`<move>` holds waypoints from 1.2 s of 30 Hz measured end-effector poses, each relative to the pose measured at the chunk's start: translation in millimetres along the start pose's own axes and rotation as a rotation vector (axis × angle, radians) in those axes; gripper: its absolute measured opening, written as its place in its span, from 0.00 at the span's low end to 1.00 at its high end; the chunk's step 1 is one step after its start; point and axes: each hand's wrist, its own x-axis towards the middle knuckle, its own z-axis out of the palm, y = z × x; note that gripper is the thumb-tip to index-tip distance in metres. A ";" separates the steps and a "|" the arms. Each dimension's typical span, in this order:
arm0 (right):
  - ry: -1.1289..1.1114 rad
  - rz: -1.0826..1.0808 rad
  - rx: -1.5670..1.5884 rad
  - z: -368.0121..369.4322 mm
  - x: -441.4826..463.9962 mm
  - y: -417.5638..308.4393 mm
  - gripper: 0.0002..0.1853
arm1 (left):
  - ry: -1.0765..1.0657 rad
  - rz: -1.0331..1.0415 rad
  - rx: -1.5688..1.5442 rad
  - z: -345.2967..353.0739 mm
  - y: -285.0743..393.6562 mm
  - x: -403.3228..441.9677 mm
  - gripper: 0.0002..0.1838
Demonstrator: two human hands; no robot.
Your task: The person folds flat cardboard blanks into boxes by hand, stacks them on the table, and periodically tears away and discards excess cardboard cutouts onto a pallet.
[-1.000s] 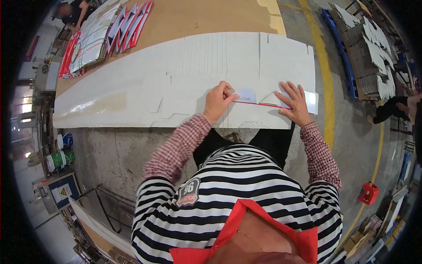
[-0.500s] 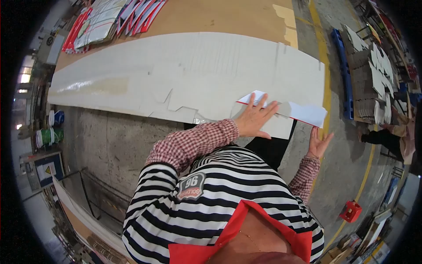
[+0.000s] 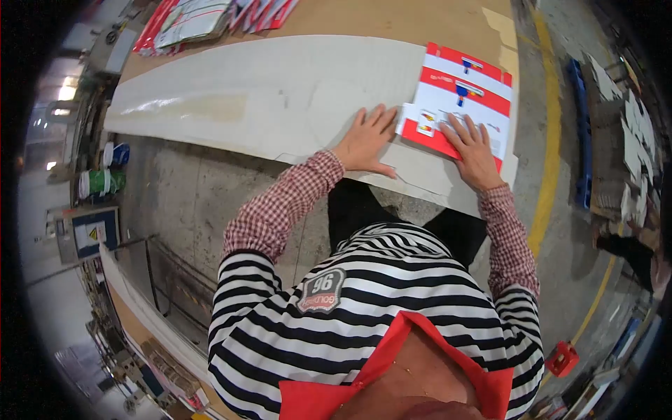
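Note:
A flat red and white printed carton (image 3: 463,87) with blue pictures lies on the white board (image 3: 280,98) at its right end. Its small white flap sticks out on the left side. My right hand (image 3: 472,148) rests on the lower part of the carton, its fingers spread and holding nothing. Beside the carton's left flap, my left hand (image 3: 367,142) lies on the white board with the fingers apart and the thumb pointing right.
Wrapped packages (image 3: 194,21) and folded red and white pieces (image 3: 264,12) lie on the brown table (image 3: 364,17) at the far left. Stacked cardboard (image 3: 619,140) stands on a blue pallet at right, near a person's dark-clothed leg (image 3: 626,255). A red crate (image 3: 562,359) is on the floor.
The narrow folded white and red piece is no longer seen; a carton lies with its printed face up. My right hand has moved from beyond the edge onto it. My left hand has shifted left.

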 end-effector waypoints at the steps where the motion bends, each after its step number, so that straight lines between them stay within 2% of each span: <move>1: 0.001 -0.002 0.018 -4.6 -1.5 -1.4 0.44 | -0.019 0.010 0.010 -8.0 -11.6 -8.5 0.55; 4: 0.005 0.012 0.029 -6.9 3.1 -4.9 0.44 | 0.042 0.084 -0.024 10.8 -20.7 -8.2 0.52; 10: -0.005 -0.003 -0.048 1.9 0.6 -1.9 0.43 | 0.146 0.105 0.040 16.9 -11.5 -15.3 0.48; 15: -0.048 0.006 -0.062 -3.5 1.1 -5.4 0.40 | 0.119 0.124 -0.044 15.7 -10.5 -17.3 0.44; 19: 0.151 -0.023 0.178 -3.4 -2.4 3.8 0.40 | 0.162 0.114 -0.081 21.5 -7.7 -19.0 0.42; 22: 0.507 -0.030 0.281 2.3 -12.2 31.2 0.37 | 0.159 0.094 -0.115 30.1 -9.3 -18.2 0.41; 25: 0.975 0.494 1.063 32.1 -43.2 64.9 0.32 | 0.243 0.102 -0.140 40.9 -12.8 -16.6 0.40; 26: 1.068 0.606 1.236 31.9 -51.8 80.9 0.34 | 0.253 0.091 -0.151 42.2 -12.7 -16.4 0.39; 28: 1.227 0.680 1.679 15.1 -63.4 87.5 0.37 | 0.267 0.073 -0.173 44.5 -10.3 -16.3 0.39; 31: 1.305 0.896 1.772 17.2 -89.3 103.1 0.37 | 0.255 0.102 -0.177 41.6 -9.2 -14.3 0.38; 34: 1.345 0.876 1.686 31.4 -116.3 130.6 0.45 | 0.268 0.117 -0.145 42.7 -8.1 -15.1 0.38; 36: 1.385 1.065 1.677 20.4 -129.5 134.4 0.47 | 0.250 0.134 -0.128 41.8 -8.8 -16.5 0.38</move>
